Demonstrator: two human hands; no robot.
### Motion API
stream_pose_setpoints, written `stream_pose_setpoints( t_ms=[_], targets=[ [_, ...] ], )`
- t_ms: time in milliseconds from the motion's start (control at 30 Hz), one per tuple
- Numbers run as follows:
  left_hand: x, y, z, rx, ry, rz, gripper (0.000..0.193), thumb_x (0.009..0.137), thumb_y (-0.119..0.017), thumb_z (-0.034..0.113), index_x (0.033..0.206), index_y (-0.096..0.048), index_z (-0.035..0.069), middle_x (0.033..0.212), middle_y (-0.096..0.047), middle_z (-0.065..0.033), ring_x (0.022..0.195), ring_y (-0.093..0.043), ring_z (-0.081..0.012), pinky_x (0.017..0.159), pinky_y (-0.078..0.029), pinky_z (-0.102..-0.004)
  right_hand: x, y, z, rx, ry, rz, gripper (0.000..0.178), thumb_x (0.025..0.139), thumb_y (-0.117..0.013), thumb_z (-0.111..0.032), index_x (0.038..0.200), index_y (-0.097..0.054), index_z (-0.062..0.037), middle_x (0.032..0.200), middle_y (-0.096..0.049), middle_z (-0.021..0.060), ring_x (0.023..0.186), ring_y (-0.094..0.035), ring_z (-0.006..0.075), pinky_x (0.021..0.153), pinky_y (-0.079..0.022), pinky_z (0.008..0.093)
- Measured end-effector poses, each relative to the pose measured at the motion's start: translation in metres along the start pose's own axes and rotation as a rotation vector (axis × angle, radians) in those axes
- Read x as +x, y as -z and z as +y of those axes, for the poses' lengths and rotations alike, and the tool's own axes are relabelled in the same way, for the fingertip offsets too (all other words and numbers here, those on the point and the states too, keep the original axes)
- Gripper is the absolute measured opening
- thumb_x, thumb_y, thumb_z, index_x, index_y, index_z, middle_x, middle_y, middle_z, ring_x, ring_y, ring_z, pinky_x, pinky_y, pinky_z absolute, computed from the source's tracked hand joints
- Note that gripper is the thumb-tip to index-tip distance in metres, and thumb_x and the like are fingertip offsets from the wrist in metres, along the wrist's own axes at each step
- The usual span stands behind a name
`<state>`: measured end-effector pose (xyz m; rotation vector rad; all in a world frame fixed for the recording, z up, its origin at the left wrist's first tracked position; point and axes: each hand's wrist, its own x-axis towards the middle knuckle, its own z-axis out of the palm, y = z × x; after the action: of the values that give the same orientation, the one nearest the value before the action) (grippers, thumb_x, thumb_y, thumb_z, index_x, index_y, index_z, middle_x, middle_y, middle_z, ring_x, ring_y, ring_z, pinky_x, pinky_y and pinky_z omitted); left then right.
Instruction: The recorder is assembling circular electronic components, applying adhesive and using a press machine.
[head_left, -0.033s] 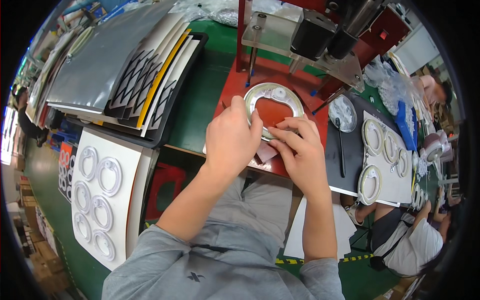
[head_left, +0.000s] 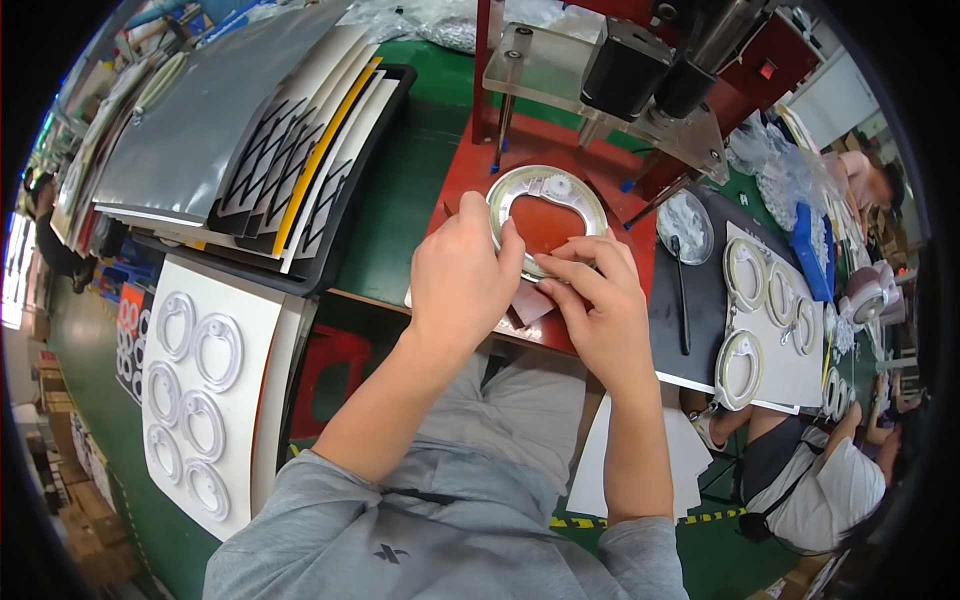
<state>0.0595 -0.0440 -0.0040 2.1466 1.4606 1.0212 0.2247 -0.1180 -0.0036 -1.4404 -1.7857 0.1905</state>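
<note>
A round white plastic ring point(head_left: 517, 190) with a pale yellowish rim and a small white gear at its top lies on the red base plate point(head_left: 462, 180) of a press. My left hand point(head_left: 462, 268) closes round the ring's left side, its thumb on the inner edge. At the lower right edge my right hand point(head_left: 608, 305) has its thumb and fingers bent close together on the ring. Whatever small thing may sit between those right fingertips is hidden. Below the ring, a small pinkish piece point(head_left: 536, 303) lies at the plate's front edge between my hands.
The press head point(head_left: 628, 65) with its clear plate stands over the far side. At right are a tub of white grease-like stuff point(head_left: 686, 228), a black-handled tool point(head_left: 683, 310) and a board with several rings point(head_left: 742, 370). Stacked sheets point(head_left: 230, 130) and more rings point(head_left: 219, 352) stand left. People sit at right.
</note>
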Motion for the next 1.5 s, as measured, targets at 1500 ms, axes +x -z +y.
stream_pose_setpoints(
  t_ms=[1500],
  targets=[
    [-0.012, 0.021, -0.017, -0.521, 0.191, -0.16, 0.035, 0.098, -0.074, 0.018, 0.119, -0.055, -0.002, 0.082, -0.069, -0.0158, 0.074, -0.07, -0.032, 0.071, -0.055, -0.0409, -0.003, -0.029, 0.003, -0.05, 0.053, 0.201, 0.019, 0.086, -0.08, -0.001, 0.101, -0.07, -0.0004, 0.102, -0.06, 0.0131, 0.096, -0.06, 0.0343, 0.105, -0.049, 0.0515]
  ],
)
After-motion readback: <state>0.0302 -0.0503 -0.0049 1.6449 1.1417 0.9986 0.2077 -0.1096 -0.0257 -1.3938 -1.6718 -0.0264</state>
